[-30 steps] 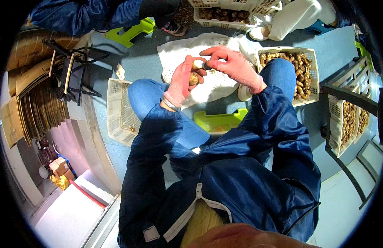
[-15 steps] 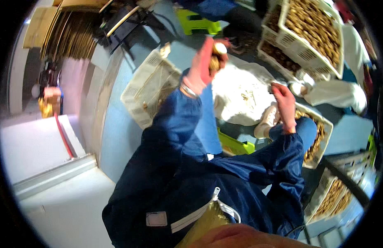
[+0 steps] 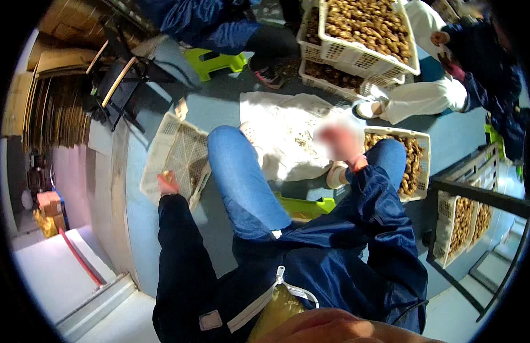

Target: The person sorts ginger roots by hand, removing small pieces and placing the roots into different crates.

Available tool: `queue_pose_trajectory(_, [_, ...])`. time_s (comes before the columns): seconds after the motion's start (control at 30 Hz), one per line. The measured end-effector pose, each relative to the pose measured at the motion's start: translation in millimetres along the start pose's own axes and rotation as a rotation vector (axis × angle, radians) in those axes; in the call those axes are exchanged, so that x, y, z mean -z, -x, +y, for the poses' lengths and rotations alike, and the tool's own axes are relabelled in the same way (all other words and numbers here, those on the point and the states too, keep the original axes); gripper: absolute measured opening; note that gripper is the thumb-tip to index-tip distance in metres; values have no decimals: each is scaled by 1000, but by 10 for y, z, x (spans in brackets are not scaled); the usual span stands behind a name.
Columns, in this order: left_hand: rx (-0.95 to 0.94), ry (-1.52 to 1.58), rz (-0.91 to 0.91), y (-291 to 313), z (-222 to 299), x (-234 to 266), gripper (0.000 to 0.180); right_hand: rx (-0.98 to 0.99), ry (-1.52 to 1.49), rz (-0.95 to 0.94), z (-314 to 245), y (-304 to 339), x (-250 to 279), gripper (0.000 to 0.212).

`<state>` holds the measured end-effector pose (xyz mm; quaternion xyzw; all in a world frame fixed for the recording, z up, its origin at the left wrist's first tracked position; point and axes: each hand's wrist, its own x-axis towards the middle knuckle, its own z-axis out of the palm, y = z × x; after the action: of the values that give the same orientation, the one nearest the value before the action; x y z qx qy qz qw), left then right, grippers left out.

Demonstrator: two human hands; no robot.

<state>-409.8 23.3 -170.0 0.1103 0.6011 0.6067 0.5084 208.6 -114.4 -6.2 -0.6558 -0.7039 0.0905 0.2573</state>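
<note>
"Brown lumps [image 3: 412, 166] fill a white crate [image 3: 428, 163]. Where is it?"

"Just to the right of the right hand [image 3: 342, 137] and its fingers. The right knee [image 3: 391, 157] covers part of it."

"What are those right fingers doing?"

"They're a big blur, so I can't tell if they're open, closed or gripping something. They're above the right side of a white cloth [image 3: 279, 114]. Little brown crumbs [image 3: 302, 140] lie on the cloth, left of those fingers."

"And the left hand [image 3: 169, 184]?"

"It's way over to the left, at a pale crate [image 3: 161, 151]. Its fingers point away from the body. I see a small yellow-brown patch at the tips, but I can't tell if they're gripping a lump, or if they're open or closed."

"Is something in that pale crate?"

"Yes, a few dark bits [image 3: 194, 171], to the right of the left fingers."

"What's past the right fingers, farther out?"

"A stack of crates [image 3: 356, 67], with more lumps heaped in the top one. A person in white trousers [image 3: 428, 100] sits right of it."

"And closer in than the right fingers?"

"A pale shoe [image 3: 335, 174], then a bright green stool [image 3: 308, 207]."
</note>
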Motion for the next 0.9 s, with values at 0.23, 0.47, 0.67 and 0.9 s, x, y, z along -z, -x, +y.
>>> queue_pose_trajectory(0.23, [-356,-1178,-233,-221,547,-521,55,-146,-52,-249,240,118,-295,18])
queue_pose_trajectory(0.47, [16,-17,-747,255,1133,-2511,33,-84,-612,35,-31,-48,-194,35])
queue_pose_trajectory(0.67, [848,415,-1134,1911,312,-3848,25,-148,-906,242,91,8,-44,36])
queue_pose_trajectory(0.9, [910,233,-1221,2600,-357,-3762,35,-127,-755,270,7,-32,136,23])
